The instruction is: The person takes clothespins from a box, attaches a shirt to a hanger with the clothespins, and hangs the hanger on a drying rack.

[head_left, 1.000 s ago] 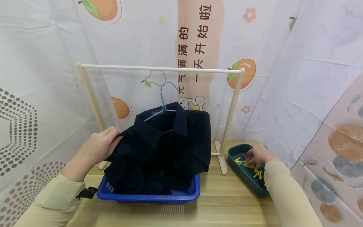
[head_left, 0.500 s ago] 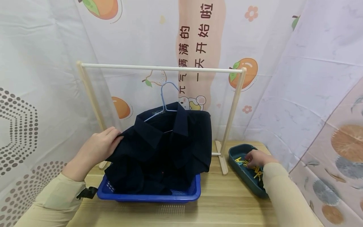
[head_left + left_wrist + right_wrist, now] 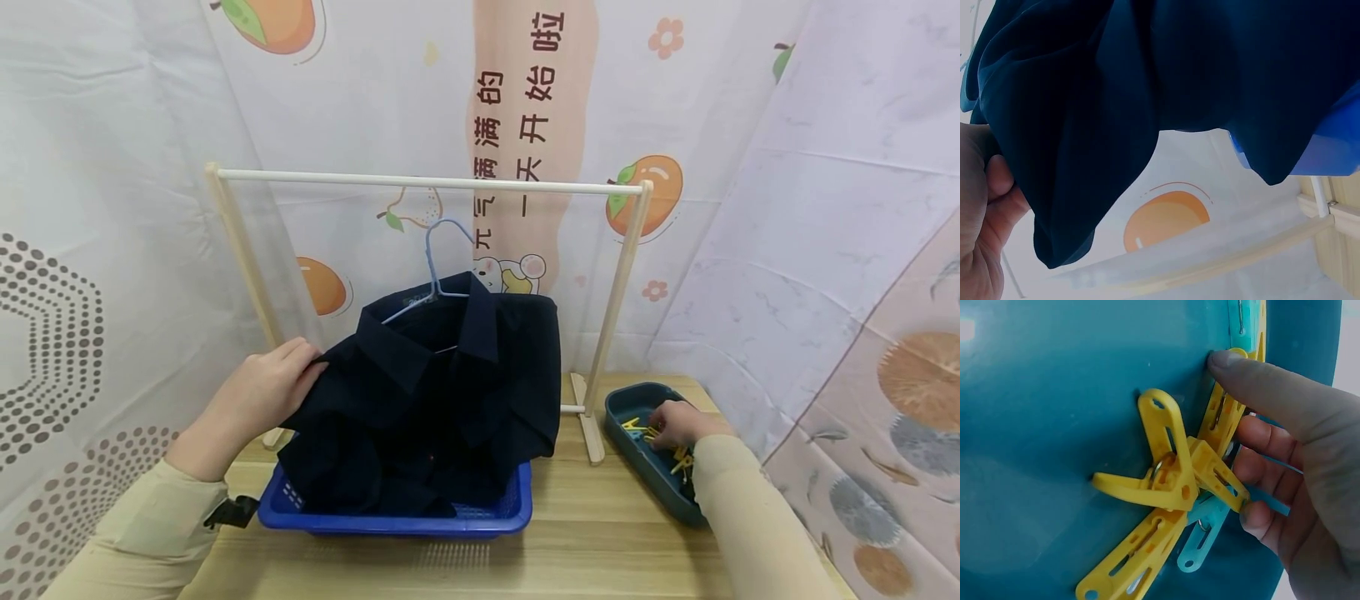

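A dark navy shirt [image 3: 405,400] is on a light blue hanger [image 3: 431,258], its lower part bunched in a blue basket [image 3: 390,523]. My left hand [image 3: 270,385] pinches the shirt's edge at the left; in the left wrist view the dark cloth [image 3: 1079,125] hangs down in folds beside that hand. My right hand [image 3: 678,423] reaches into a dark teal tray [image 3: 648,467] of clothespins. In the right wrist view its thumb and curled fingers lie on either side of a yellow clothespin [image 3: 1221,415]. More yellow clothespins [image 3: 1163,462] and a turquoise clothespin [image 3: 1204,534] lie close by.
Behind the basket stands a garment rack with a white top bar [image 3: 420,180] and wooden legs [image 3: 617,292]. The hanger's hook is below the bar, apart from it. Basket, rack and tray stand on a wooden table [image 3: 577,533], with patterned curtains [image 3: 360,92] around it.
The right hand has shifted slightly among the clothespins; a red clothespin seen at its fingers one second ago no longer shows. The left hand and shirt stay put.
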{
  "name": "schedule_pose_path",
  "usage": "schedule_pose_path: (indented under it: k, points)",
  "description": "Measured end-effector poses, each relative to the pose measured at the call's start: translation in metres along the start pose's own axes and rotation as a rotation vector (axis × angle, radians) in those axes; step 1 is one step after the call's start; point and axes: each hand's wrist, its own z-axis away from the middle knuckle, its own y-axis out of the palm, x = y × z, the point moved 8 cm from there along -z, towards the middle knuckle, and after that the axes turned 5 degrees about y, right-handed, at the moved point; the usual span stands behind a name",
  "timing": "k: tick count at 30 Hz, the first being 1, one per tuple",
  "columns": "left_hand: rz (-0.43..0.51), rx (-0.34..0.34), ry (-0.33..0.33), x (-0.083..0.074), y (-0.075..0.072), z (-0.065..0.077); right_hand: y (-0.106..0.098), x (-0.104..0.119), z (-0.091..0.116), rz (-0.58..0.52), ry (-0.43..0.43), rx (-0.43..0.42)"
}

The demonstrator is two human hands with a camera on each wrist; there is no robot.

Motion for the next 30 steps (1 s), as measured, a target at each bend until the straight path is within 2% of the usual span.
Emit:
schedule_pose_path:
  k: [23, 30]
  points:
    - [0.006, -0.004, 0.005, -0.0012, 0.0020, -0.0014, 0.0011, 0.0014, -0.0009, -0.008, -0.017, -0.037]
    - [0.010, 0.004, 0.000, -0.0011, 0.0038, -0.0006, 0.0048, 0.0026, 0.0001, -0.011, -0.026, -0.026]
